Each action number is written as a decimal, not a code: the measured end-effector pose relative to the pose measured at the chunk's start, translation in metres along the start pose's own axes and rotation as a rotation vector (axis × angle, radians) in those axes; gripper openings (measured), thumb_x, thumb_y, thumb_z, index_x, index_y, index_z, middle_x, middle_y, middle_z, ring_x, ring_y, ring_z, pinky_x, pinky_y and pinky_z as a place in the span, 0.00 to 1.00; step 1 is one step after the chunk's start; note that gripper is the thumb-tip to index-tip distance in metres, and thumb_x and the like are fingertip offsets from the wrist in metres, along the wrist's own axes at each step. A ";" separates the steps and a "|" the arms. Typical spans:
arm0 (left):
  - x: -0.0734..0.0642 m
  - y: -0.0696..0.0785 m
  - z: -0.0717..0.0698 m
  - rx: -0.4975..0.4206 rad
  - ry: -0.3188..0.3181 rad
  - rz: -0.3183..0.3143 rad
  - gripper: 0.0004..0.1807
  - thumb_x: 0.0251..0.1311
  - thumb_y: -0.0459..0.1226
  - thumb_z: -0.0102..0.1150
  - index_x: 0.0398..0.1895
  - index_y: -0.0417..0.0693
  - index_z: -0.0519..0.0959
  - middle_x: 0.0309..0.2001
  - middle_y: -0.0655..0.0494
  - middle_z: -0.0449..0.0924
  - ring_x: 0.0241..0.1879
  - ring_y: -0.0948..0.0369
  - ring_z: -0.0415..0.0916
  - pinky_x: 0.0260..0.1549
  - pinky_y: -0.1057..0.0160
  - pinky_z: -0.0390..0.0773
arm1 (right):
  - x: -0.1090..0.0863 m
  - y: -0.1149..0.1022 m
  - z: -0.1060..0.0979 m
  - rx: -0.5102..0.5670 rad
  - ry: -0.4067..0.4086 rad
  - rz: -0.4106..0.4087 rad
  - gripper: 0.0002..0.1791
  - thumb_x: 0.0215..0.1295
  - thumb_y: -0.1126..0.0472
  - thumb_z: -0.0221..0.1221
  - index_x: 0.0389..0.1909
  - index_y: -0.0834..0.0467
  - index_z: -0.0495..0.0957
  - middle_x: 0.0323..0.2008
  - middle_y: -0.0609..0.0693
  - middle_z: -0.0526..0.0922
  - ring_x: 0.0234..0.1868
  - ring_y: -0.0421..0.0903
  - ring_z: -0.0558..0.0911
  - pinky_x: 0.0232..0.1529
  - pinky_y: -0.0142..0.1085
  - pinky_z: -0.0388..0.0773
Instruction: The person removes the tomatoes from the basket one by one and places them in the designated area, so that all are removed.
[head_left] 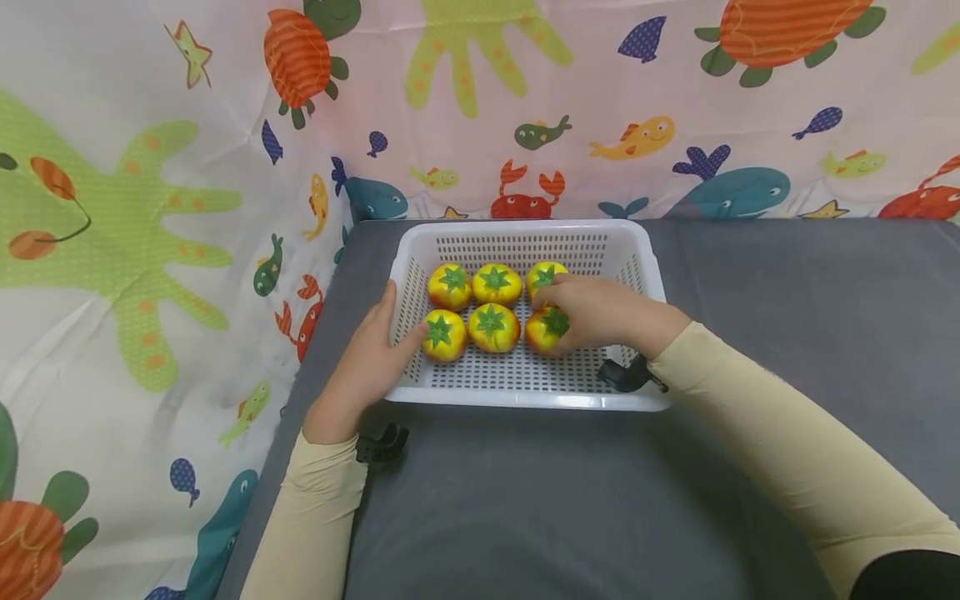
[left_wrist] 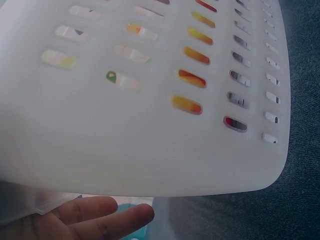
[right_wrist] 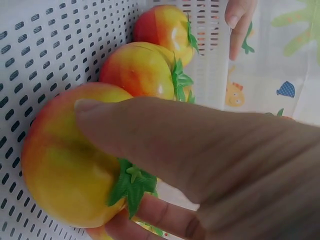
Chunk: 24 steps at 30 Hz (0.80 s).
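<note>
A white perforated plastic basket holds several yellow-red toy tomatoes with green star-shaped leaf tops, set in two rows. My right hand reaches in from the right and grips the front-right tomato. In the right wrist view the thumb lies across its side and fingers show beyond its leaf top. Behind it, the back-right tomato is partly covered by that hand. My left hand holds the left rim, thumb over the inside near the front-left tomato, fingers along the outer wall.
The basket stands on a dark grey table, near its back edge. Behind and to the left hangs a cloth printed with sea animals. A black strap shows at the left wrist and another black strap at the right.
</note>
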<state>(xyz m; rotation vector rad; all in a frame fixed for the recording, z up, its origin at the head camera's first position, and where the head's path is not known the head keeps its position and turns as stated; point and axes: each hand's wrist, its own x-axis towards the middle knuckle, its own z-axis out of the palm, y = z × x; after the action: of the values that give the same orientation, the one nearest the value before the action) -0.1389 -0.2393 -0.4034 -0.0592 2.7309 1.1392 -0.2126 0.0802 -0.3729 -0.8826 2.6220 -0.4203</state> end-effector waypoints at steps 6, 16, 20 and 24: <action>0.001 -0.001 0.001 -0.004 -0.001 0.000 0.51 0.74 0.59 0.53 0.86 0.66 0.32 0.84 0.44 0.47 0.65 0.43 0.72 0.59 0.40 0.81 | 0.001 0.001 0.002 -0.009 -0.008 -0.011 0.36 0.50 0.49 0.81 0.61 0.55 0.84 0.55 0.53 0.84 0.53 0.53 0.80 0.61 0.52 0.81; 0.002 0.000 0.001 0.016 -0.002 0.004 0.51 0.74 0.59 0.53 0.86 0.65 0.31 0.84 0.43 0.48 0.65 0.43 0.73 0.58 0.40 0.81 | 0.003 0.005 0.004 0.004 -0.044 -0.008 0.35 0.51 0.49 0.81 0.60 0.56 0.84 0.55 0.53 0.83 0.50 0.52 0.80 0.60 0.51 0.81; 0.001 0.000 0.001 0.011 -0.008 -0.006 0.51 0.74 0.59 0.53 0.86 0.66 0.31 0.84 0.43 0.48 0.62 0.43 0.75 0.55 0.42 0.84 | 0.002 0.006 0.005 0.012 -0.088 0.007 0.37 0.51 0.52 0.81 0.63 0.57 0.83 0.56 0.54 0.82 0.50 0.52 0.81 0.59 0.52 0.82; 0.001 0.000 0.002 0.016 -0.007 -0.008 0.51 0.74 0.59 0.53 0.86 0.67 0.31 0.84 0.44 0.48 0.62 0.44 0.76 0.54 0.43 0.85 | 0.001 0.007 0.007 0.026 -0.101 0.002 0.37 0.51 0.54 0.81 0.64 0.58 0.82 0.56 0.55 0.82 0.50 0.51 0.81 0.60 0.51 0.83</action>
<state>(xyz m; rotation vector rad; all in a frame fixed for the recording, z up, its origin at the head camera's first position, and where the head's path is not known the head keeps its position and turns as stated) -0.1397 -0.2377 -0.4046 -0.0640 2.7307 1.1127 -0.2147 0.0839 -0.3820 -0.8699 2.5200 -0.3979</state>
